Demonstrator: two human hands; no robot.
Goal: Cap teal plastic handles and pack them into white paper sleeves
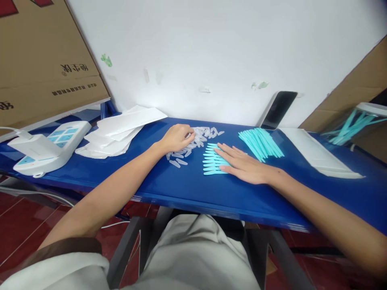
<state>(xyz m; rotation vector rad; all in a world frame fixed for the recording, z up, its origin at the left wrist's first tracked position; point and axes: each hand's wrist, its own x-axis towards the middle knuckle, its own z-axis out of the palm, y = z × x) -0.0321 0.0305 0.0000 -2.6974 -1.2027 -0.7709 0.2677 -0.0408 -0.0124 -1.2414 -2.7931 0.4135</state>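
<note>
My left hand (177,137) rests on a pile of small clear plastic caps (199,139) on the blue table (187,187); its fingers are curled in a pinch among the caps. My right hand (244,165) lies flat with fingers stretched out, pressing down a row of teal plastic sticks (211,161) laid side by side. A larger heap of teal sticks (261,143) lies just beyond the right hand.
White paper sleeves (121,129) are stacked at the left, beside a white power strip (48,147). A phone (278,109) leans on the wall. White packets (317,153) and a clear tub of teal sticks (356,123) sit at right. Cardboard boxes flank both sides.
</note>
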